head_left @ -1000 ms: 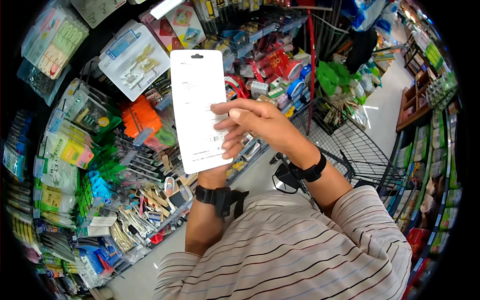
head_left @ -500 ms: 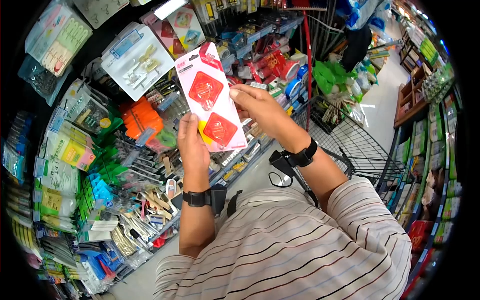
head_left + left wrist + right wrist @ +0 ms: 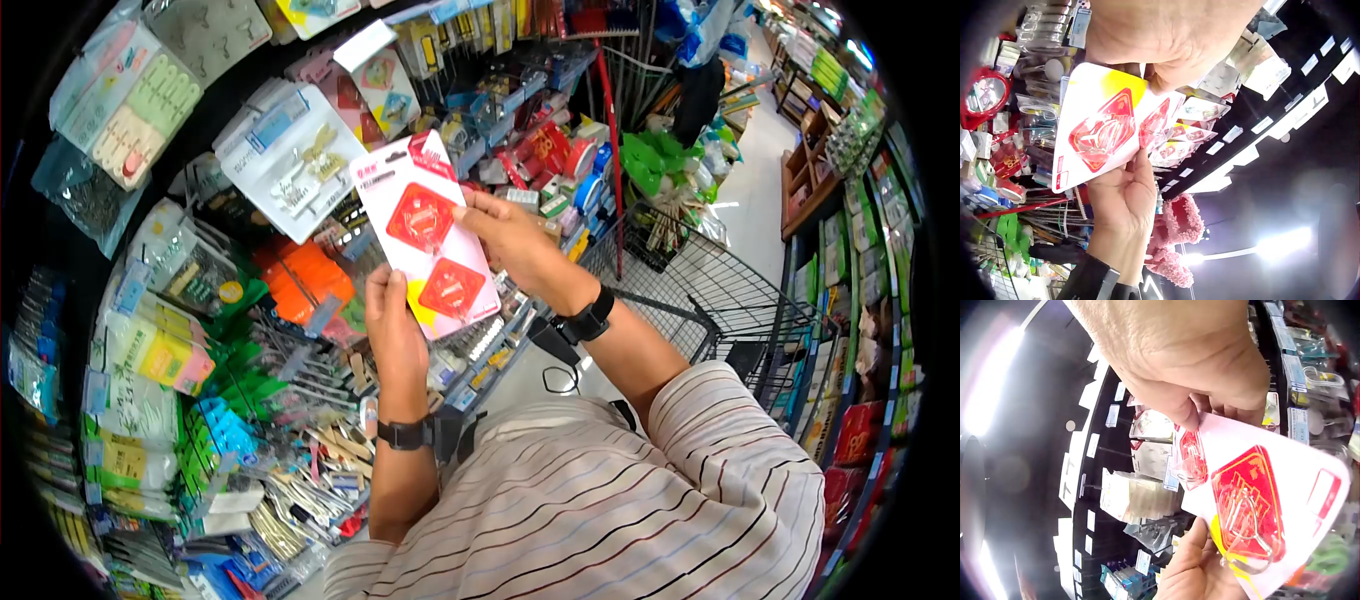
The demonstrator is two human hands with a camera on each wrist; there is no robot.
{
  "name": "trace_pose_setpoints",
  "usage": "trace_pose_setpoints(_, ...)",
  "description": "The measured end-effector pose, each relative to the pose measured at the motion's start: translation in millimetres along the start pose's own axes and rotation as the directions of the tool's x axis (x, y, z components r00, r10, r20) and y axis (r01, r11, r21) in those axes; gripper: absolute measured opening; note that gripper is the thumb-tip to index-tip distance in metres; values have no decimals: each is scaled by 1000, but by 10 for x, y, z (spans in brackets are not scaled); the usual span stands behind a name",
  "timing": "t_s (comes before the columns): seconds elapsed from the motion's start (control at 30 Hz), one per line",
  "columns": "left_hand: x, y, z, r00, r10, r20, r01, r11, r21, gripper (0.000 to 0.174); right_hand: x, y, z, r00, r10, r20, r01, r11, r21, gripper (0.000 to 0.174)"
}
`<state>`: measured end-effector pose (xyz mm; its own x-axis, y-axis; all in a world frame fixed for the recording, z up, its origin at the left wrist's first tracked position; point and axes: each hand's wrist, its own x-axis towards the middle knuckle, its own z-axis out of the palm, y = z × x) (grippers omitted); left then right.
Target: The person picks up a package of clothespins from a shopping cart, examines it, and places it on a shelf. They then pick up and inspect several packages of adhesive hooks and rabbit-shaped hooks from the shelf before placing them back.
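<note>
Both hands hold a carded pack of hooks (image 3: 432,255), its pink and white front facing up. Two red diamond-shaped hook plates sit on it under clear plastic, one above the other. A metal hook (image 3: 1250,531) shows on the lower plate in the right wrist view. My left hand (image 3: 397,325) grips the card's lower left edge, thumb in front and fingers behind. Higher on the opposite edge, my right hand (image 3: 515,240) pinches the card, its thumb (image 3: 475,222) beside the upper plate. The fingers behind the card are mostly hidden.
Packs of hooks (image 3: 300,160) hang on the rack just behind the card. Shelves of brushes and small tools (image 3: 300,490) run along the left. A wire shopping cart (image 3: 700,290) stands at the right, with a red pole (image 3: 608,150) near it and an aisle beyond.
A second ago the card's white printed back faced up and the right fingers were spread over it. It has been turned front up, and the right hand has come to pinch its edge.
</note>
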<state>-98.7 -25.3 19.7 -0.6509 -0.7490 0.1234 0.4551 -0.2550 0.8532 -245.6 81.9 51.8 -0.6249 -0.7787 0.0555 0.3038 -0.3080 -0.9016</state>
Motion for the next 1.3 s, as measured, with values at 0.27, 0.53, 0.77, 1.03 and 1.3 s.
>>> trace_pose_setpoints(0.27,69,285,-391,993,-106,61,95,984,150,27,355,172,107,996,-34,-83,39,997,64,24)
trace_pose_setpoints(0.53,210,502,-694,982,-140,126,116,976,182,29,697,-17,44,982,-117,-146,115,993,-28,27)
trace_pose_setpoints(0.77,786,783,-252,950,-39,309,-51,959,278,43,991,-211,-239,967,-182,-177,160,978,-136,27)
trace_pose_setpoints(1.03,1652,961,787,916,141,375,-260,922,287,65,1364,-469,-508,966,-200,-160,186,977,-102,25)
trace_pose_setpoints(1.3,2193,879,1051,935,170,310,-252,936,247,69,1658,-566,-913,986,-151,-72,131,965,-227,23)
